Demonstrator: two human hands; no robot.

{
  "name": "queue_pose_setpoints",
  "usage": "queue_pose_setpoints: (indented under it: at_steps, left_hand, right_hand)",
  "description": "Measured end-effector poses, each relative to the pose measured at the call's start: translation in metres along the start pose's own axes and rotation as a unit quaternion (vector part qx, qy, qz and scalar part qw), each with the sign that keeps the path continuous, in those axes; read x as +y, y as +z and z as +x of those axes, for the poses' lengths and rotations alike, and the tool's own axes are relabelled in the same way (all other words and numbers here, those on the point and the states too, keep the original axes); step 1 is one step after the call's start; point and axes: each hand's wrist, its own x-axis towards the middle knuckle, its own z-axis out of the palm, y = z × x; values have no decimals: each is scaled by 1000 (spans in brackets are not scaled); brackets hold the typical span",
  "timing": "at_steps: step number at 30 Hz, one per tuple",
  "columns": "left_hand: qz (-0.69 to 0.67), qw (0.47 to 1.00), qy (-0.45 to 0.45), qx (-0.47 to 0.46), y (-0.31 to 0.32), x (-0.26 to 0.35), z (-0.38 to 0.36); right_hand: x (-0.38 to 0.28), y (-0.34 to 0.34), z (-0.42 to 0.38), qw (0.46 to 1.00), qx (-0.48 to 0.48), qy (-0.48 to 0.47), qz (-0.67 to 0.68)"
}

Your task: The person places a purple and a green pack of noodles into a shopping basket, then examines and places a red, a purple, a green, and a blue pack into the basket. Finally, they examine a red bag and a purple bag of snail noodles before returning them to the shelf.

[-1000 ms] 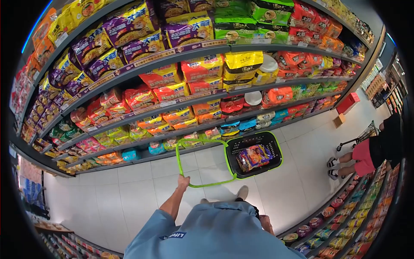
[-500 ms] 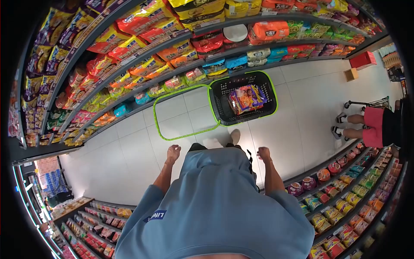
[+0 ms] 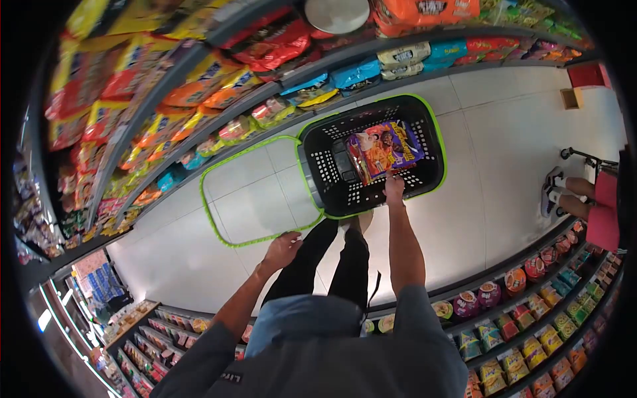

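On the tiled floor stands a black shopping basket [image 3: 434,169] with a lime-green rim, and its green handle [image 3: 211,211] is folded out to the left. Inside lies a shiny orange and purple snack packet [image 3: 391,149] with printed pictures. My right hand [image 3: 394,187] reaches over the near rim, fingers stretched toward the packet's lower edge, fingertips right at it. Loosely curled and holding nothing, my left hand [image 3: 284,251] hovers near the close side of the handle loop, overlapping its edge in this view.
Shelves of colourful packets [image 3: 232,86] curve along the far side. Behind me, more shelves hold noodle cups [image 3: 490,293] and small packs. At the right, a person's legs [image 3: 569,191] stand beside a cart [image 3: 584,158]. A small box [image 3: 569,99] sits at the far right.
I have bent down toward the basket, which looms larger. My right hand has moved forward over its rim to the packet. My left hand has moved forward to the handle loop.
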Motion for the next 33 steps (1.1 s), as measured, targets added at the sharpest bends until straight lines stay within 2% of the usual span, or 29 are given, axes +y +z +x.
queue_pose_setpoints:
  at_steps: [1, 2, 4, 5, 7, 8, 10, 11, 12, 13, 14, 15, 16, 17, 18, 19, 20, 21, 22, 23, 24, 25, 26, 28, 29, 30, 31, 32, 33]
  left_hand:
    - [3, 1000, 1, -7, 10, 6, 32]
    - [16, 999, 27, -4, 21, 12, 63]
    - [48, 996, 75, 8, 46, 13, 121]
    - [63, 993, 96, 19, 60, 12, 147]
    - [94, 990, 102, 18, 86, 14, 197]
    - [112, 988, 111, 7, 94, 21, 218]
    - [130, 987, 83, -38, 111, 33, 252]
    - [130, 985, 104, -36, 122, 29, 267]
    - [130, 983, 128, -32, 130, 30, 282]
    - [137, 984, 105, -51, 136, 32, 294]
    - [120, 984, 131, -20, 142, 31, 304]
    - [139, 983, 121, -21, 149, 30, 315]
    - [158, 981, 113, -20, 154, 29, 325]
    - [158, 977, 142, 32, 167, 16, 334]
    - [157, 977, 142, 29, 174, 10, 341]
    - [79, 991, 107, 20, 178, 6, 349]
    - [1, 998, 70, 11, 178, 4, 353]
    - [-73, 996, -31, -30, 172, 8, 352]
    - [-119, 991, -62, -9, 184, -14, 362]
    - [-169, 983, -67, 6, 172, 0, 353]
    - [-219, 973, -72, 20, 154, 19, 342]
    - [-187, 972, -141, 5, 145, 18, 338]
    - [-209, 967, -148, 17, 157, -13, 342]
    - [-277, 943, -187, 9, 150, -15, 311]
    - [-372, 899, -233, -10, 145, -10, 293]
    - [-461, 843, -276, -26, 139, -8, 280]
    - [-456, 843, -284, 20, 170, -94, 290]
    - [-456, 843, -284, 20, 164, -100, 285]
    - [-491, 811, -318, 2, 161, -104, 277]
  right_hand:
    - [7, 5, 22, 996, -60, -42, 51]
    - [9, 14, 40, 997, -26, 15, 68]
    - [-18, 16, 51, 978, -9, 202, 56]
    - [-3, 22, 63, 977, -5, 208, 54]
    - [31, 35, 89, 944, -59, 93, 311]
    - [43, 42, 103, 944, -55, 97, 309]
    - [56, 55, 127, 885, -127, 103, 435]
    - [11, 46, 101, 899, -35, 235, 367]
    - [30, 52, 111, 899, -29, 238, 366]
    - [46, 60, 123, 865, -90, 204, 450]
    - [60, 64, 132, 820, -151, 168, 527]
    - [54, 61, 128, 812, -135, 186, 535]
    - [45, 59, 124, 813, -134, 185, 535]
    - [35, 59, 115, 841, -98, 140, 514]
    - [26, 59, 105, 864, -61, 97, 490]
    - [12, 61, 93, 872, -30, 39, 488]
    - [2, 64, 83, 872, -28, 40, 487]
    - [-5, 65, 71, 878, -30, 14, 477]
    - [-12, 65, 57, 885, -31, -11, 465]
    - [-22, 65, 39, 915, -11, -18, 403]
    - [-15, 74, 29, 931, 3, -73, 358]
    - [-17, 79, 9, 937, 9, -81, 341]
    - [-31, 81, -13, 930, -11, -108, 352]
    - [-25, 102, -48, 925, -16, -114, 362]
    - [-16, 115, -60, 940, 20, -135, 314]
    - [-18, 117, -78, 961, 12, -138, 241]
    - [-7, 129, -90, 968, 8, -148, 203]
    - [-9, 135, -97, 974, 5, -158, 164]
    - [-9, 136, -100, 974, 5, -156, 163]
